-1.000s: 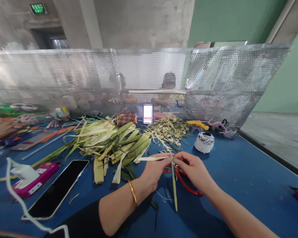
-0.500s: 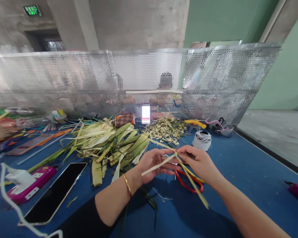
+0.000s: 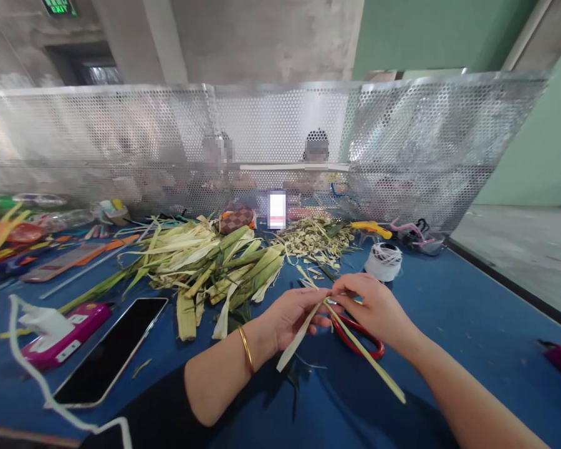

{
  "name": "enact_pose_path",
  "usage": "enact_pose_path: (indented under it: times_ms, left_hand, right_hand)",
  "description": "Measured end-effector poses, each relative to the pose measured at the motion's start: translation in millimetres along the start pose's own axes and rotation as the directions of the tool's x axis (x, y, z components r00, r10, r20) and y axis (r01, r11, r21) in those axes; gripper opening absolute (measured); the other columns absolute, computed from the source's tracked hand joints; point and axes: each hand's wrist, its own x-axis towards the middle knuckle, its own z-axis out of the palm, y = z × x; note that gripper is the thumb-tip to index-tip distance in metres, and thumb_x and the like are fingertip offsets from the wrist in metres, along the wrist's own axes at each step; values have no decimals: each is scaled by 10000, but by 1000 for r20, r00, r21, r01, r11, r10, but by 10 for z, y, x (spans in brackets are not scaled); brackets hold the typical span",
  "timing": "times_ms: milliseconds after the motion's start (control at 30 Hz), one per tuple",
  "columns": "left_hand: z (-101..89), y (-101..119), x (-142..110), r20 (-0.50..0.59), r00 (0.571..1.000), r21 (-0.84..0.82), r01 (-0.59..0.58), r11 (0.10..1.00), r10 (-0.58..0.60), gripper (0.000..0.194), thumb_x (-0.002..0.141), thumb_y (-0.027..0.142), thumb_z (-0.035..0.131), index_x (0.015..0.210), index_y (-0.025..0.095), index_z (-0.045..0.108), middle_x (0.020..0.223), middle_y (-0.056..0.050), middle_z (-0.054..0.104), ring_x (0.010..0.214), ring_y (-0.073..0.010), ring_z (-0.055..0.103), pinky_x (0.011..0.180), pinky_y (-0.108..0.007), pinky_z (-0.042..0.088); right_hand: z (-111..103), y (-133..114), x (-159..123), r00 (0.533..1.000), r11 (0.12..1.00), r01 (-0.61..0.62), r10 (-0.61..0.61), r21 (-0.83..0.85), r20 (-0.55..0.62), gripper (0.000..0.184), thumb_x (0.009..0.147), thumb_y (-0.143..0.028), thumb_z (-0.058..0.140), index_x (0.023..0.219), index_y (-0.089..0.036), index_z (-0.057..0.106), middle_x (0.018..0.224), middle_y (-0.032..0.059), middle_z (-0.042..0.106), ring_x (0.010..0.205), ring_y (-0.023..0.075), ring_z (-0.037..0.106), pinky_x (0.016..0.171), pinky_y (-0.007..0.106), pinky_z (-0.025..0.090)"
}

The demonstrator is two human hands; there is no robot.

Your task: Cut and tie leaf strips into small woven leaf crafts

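Both my hands meet over the blue table, pinching strips of pale corn husk (image 3: 371, 358) where they cross. My left hand (image 3: 295, 315), with a gold bangle (image 3: 245, 349) on its wrist, has its fingers closed on the crossing. My right hand (image 3: 371, 305) pinches the same spot from the other side. One strip end hangs toward me below my left hand, and a longer one slants down to the right. Red-handled scissors (image 3: 361, 342) lie just beneath my hands, their blades partly hidden. A heap of corn husks (image 3: 243, 268) lies beyond my left hand.
White thread (image 3: 383, 262) stands behind my right hand, near husk scraps (image 3: 318, 240) and a yellow tool (image 3: 371, 229). On the left are a phone (image 3: 112, 352), a purple power strip (image 3: 70, 333) and a white cable. A perforated metal screen (image 3: 271, 118) closes the table's back; people sit behind it.
My left hand's fingers, earlier spread under the strips, have drawn together on the crossing. The strip below my left hand now hangs more steeply. The view has shifted slightly.
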Motion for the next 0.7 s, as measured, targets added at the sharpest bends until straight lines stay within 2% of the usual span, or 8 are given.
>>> enact_pose_path:
  times_ms: [67,133,233,333,433,567,633,700]
  left_hand:
    - [1,-3,1,-59,996,14,-60,998,60,245,812,295,637,994,135,675,888,-59,705,514,-57,583,402,-139,383]
    - [5,-6,11,-157,979,9,-132,991,132,215,812,270,640,977,137,682,943,-74,710,544,-70,605,418,-149,407]
    - [8,-11,36,-243,950,-59,-216,975,196,162,806,249,652,915,134,681,937,-85,713,549,-81,616,417,-153,417]
    - [2,-23,59,-225,949,-140,-254,957,219,145,767,234,699,854,123,664,930,-89,709,525,-72,606,405,-148,415]
    - [2,-36,62,-221,946,-156,-273,949,235,133,750,190,711,841,121,642,895,-79,708,500,-64,592,391,-142,394]
    - [21,-34,44,-229,945,-91,-259,962,233,52,795,142,649,771,106,621,714,-46,679,439,-40,534,371,-126,346]
    - [25,-21,35,-222,953,-70,-226,972,206,76,810,151,630,750,108,614,690,-42,672,423,-35,514,363,-124,330]
    - [21,-6,27,-204,962,-65,-197,978,181,55,811,166,629,786,117,622,726,-44,686,424,-38,517,359,-128,327]
  right_hand:
    - [-24,-26,7,995,999,20,-23,-34,-100,142,874,-257,507,790,-209,611,838,49,656,825,197,593,785,345,429]
    - [-38,-46,7,984,999,-48,43,-25,-172,196,888,-322,496,803,-202,625,863,68,654,831,202,594,739,326,440]
    - [-13,-57,-2,975,973,-220,221,71,0,276,902,-396,464,760,-210,609,728,26,646,678,165,583,608,272,434]
    - [48,-81,-15,932,937,-312,271,154,241,295,887,-382,462,660,-213,542,600,-15,612,576,141,562,562,250,424]
    - [72,-150,-27,929,930,-314,260,192,262,326,885,-342,439,587,-213,467,535,-28,563,490,118,511,514,238,395]
    - [14,-217,-36,936,959,-218,153,180,318,375,900,-344,429,554,-206,474,537,-24,574,506,116,515,534,237,397]
    - [-24,-184,-29,952,964,-205,157,168,261,368,921,-356,399,618,-206,545,595,-12,613,563,129,551,565,244,419]
    - [-48,-110,-14,977,970,-201,189,137,96,280,913,-352,423,774,-208,620,744,15,661,690,156,598,622,259,450]
